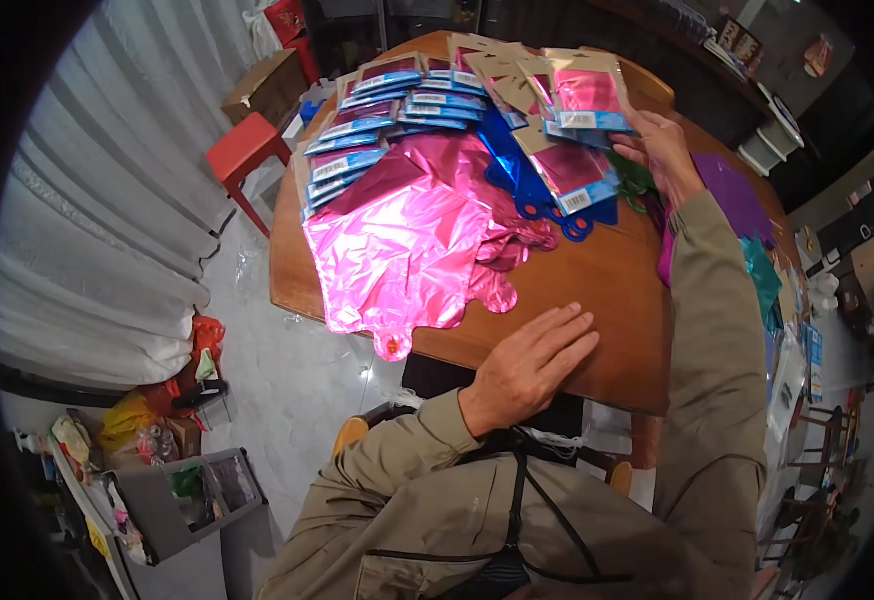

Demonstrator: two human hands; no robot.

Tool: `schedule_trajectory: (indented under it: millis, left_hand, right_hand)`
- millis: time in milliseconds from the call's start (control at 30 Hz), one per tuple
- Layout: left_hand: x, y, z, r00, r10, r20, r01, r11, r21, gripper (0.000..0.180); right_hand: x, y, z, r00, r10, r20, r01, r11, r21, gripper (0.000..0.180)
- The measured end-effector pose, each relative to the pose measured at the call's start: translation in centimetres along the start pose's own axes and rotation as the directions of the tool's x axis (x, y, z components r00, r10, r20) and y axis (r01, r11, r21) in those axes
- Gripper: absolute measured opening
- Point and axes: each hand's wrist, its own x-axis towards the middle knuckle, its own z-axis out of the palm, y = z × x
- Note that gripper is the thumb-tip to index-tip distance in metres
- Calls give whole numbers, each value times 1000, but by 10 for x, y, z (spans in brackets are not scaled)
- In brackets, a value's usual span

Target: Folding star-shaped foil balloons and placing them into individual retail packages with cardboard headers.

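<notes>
My right hand (pixel 661 152) reaches to the far side of the wooden table (pixel 617 330), its fingers closed at the right edge of a packet (pixel 589 92) with a pink foil window and a blue lower band. Under and beside it lies another such packet (pixel 569 172), tilted. My left hand (pixel 532 365) rests on the table's near edge, fingers stretched out, holding nothing. Pink foil balloons (pixel 397 240), flat and shiny, spread left of it, one tab hanging past the edge. Blue foil pieces (pixel 522 175) show between the pink foil and the packets.
Overlapping packets (pixel 352 128) line the far left of the table. Purple foil (pixel 732 200) and teal foil (pixel 760 275) lie at the right. A red stool (pixel 247 145) stands left of the table, near a cardboard box (pixel 265 85). A grey bin (pixel 172 500) is at lower left.
</notes>
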Motion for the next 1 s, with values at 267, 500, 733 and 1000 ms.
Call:
schedule_trajectory:
  millis: [267,500,733,1000]
  left_hand:
    - [-11,-1,5,997,-7,-70,2,997,-71,36]
    - [-29,6,-26,953,-127,-277,35,949,-313,35]
    - [-85,26,-83,795,-458,-397,408,889,-208,34]
    - [-104,14,-123,429,-723,-541,552,684,-477,22]
  right_hand:
    - [-78,35,57,927,-364,92,356,776,-520,45]
    - [-208,38,136,590,-516,621,798,491,-350,25]
    - [-207,55,202,418,-573,705,904,342,-258,21]
    - [-193,62,213,396,-484,780,904,355,-239,18]
